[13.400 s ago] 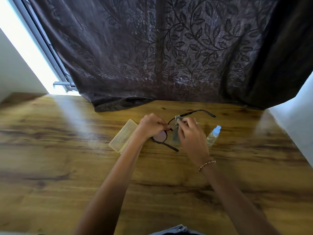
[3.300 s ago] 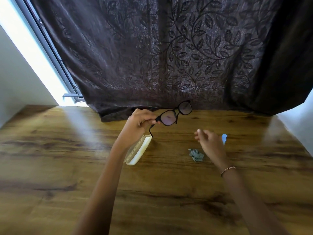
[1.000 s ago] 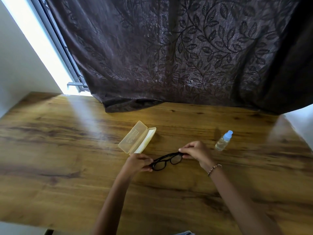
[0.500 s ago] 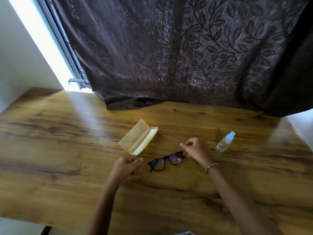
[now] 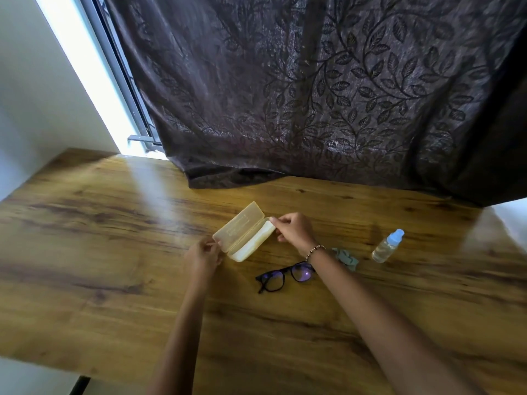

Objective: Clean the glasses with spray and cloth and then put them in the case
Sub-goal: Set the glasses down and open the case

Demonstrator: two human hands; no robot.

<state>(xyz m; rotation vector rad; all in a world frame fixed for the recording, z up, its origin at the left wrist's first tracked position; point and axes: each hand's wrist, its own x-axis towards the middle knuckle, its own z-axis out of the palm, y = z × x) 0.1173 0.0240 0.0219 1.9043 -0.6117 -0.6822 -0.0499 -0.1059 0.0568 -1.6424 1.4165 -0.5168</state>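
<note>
The pale yellow case (image 5: 242, 233) lies open about the middle of the wooden tabletop (image 5: 99, 252), running slantwise, with one end toward the far edge and the other toward the near left corner. Its lid stands up on the side facing the left edge, and its whitish tray lies on the side facing the right edge.

The left hand (image 5: 203, 255) is at the near end of the case. Its fingers (image 5: 214, 246) are curled in and pinch the corner there, though the picture is too blurred to show which fingers make contact. The right hand (image 5: 295, 229) is at the far end, where its thumb and fingers (image 5: 276, 221) close in a pinch on the end of the case and the other fingers are tucked under. So the case spans the gap between the two hands, held at both ends.

The black-framed glasses (image 5: 285, 276) lie folded on the tabletop, nearer the near edge than the case and apart from it. They sit just below the right wrist, and neither hand touches them. A beaded bracelet (image 5: 313, 250) circles that wrist.

A crumpled grey-green cloth (image 5: 346, 256) lies beyond the right forearm, which partly hides it. The spray bottle (image 5: 387, 246), clear with a pale blue cap, stands farther toward the right edge. A dark leaf-patterned curtain (image 5: 313, 95) hangs over the far edge.
</note>
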